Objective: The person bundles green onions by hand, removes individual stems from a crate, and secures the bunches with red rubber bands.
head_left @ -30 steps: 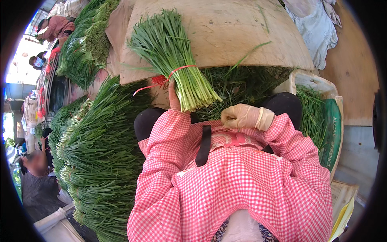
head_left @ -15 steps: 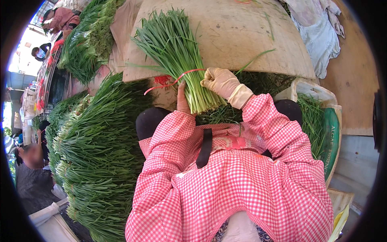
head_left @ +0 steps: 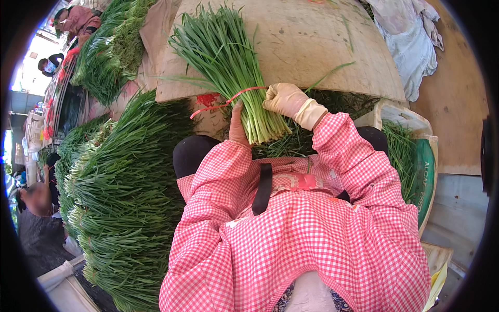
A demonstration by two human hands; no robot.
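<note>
A thick bunch of garlic chives (head_left: 223, 54) lies with its leaves on the wooden board (head_left: 312, 47) and its pale cut ends toward me, past the board's near edge. My left hand (head_left: 238, 126) is closed on the stem end from the left, its thumb up along the stems and its other fingers hidden underneath. Across the stems runs a red tie (head_left: 244, 92), one loose tail hanging out to the left. My right hand (head_left: 287, 100), in a pale glove, pinches the tie at the bunch's right side, fingers curled.
Bundled chives (head_left: 125, 197) are stacked high at my left, with more greens (head_left: 112, 52) behind. Below the board's near edge lie loose leaves and red ties (head_left: 207, 99). A white crate (head_left: 403, 117) of leaves stands right, near a pale cloth (head_left: 403, 47). Other people are at far left.
My right hand stays at the tie with its fingers slightly more curled. My left thumb has moved up a little along the stems. The bunch has barely moved.
</note>
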